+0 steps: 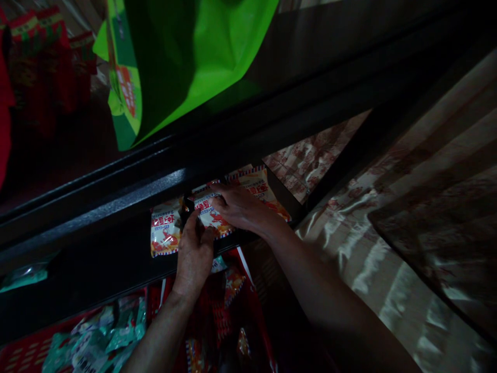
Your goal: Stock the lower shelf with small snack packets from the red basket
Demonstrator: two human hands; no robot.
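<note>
Three white snack packets with red lettering lie side by side on a dark lower shelf. The middle snack packet (213, 220) is between my two hands. My left hand (194, 254) grips its left side, fingertips near the upper corner and thumb on the front. With fingers curled, my right hand (236, 207) holds its upper right part; some fingertips are hidden. Left of it lies another snack packet (165, 233), close to my left fingers. The right snack packet (254, 181) is partly covered by my right hand and wrist.
A black shelf edge (97, 194) runs above my hands, with a bright green bag (217, 57) overhanging it. Red packages (50, 67) stand upper left. Below are red baskets (23, 357) with teal packets (91, 344) and orange ones. Patterned fabric (388, 290) hangs right.
</note>
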